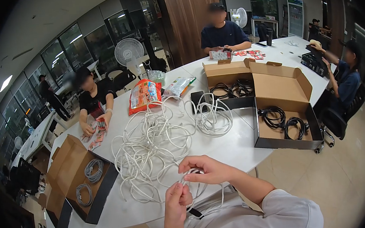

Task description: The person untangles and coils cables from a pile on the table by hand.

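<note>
Close to my body, at the table's front edge, my left hand [178, 199] and my right hand [208, 171] both grip a white cable [195, 170]. Loops of it show between the fingers, and a strand hangs below my right hand. Just beyond lies a large tangled heap of white cables [150, 138]. Behind my right hand, a looser round coil of white cable [214, 120] rests on the white table [241, 141].
Left, an open cardboard box [66, 174] holds grey cable coils [93, 171]. Right, open boxes [280, 79] hold black cable coils [295, 128]. An orange snack bag [145, 95] and a silver bag [179, 88] lie behind the heap. Several people sit around the table.
</note>
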Tool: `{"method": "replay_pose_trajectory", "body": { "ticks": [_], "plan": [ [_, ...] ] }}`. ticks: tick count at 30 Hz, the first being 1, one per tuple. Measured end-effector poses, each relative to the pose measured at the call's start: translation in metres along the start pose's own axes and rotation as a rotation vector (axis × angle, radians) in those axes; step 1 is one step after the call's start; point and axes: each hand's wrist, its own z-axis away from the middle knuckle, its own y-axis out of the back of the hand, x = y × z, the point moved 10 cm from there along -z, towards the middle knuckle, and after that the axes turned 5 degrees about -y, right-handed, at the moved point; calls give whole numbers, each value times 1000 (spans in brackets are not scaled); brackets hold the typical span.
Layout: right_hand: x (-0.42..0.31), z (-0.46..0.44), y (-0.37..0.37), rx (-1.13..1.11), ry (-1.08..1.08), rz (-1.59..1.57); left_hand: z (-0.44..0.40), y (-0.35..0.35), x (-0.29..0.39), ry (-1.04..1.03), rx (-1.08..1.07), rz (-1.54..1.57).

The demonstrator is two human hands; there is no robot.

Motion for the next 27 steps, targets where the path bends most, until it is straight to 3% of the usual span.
{"method": "replay_pose_trajectory", "body": {
  "ticks": [1, 4, 7, 10, 13, 14, 17, 18, 21, 22, 27],
  "plan": [
    [0, 0, 5, 84, -19, 34, -2, 2, 3, -28, 13, 8],
    [-58, 20, 19, 523, 414, 569, -4, 15, 13, -123, 120, 155],
    [-46, 43, 4, 498, 490, 512, -5, 19, 36, -237, 240, 337],
    [-11, 38, -54, 7, 266, 382, -6, 14, 65, -409, 228, 467],
    [43, 21, -66, -102, -77, 617, 2, 8, 88, -586, 170, 525],
    [73, 19, -65, -237, -355, 364, 7, 7, 93, -641, 153, 525],
    [88, 16, -51, -64, -286, -343, 11, 6, 91, -686, 111, 535],
    [71, 16, -47, -69, -232, -400, 12, 10, 89, -683, 149, 553],
    [52, 18, -16, 182, -126, -526, 10, 13, 79, -651, 215, 583],
    [42, 27, 8, 378, 23, -479, 7, 10, 77, -634, 195, 579],
    [26, 70, 54, 735, 161, -327, 4, 5, 85, -645, 146, 589]
  ]
}}
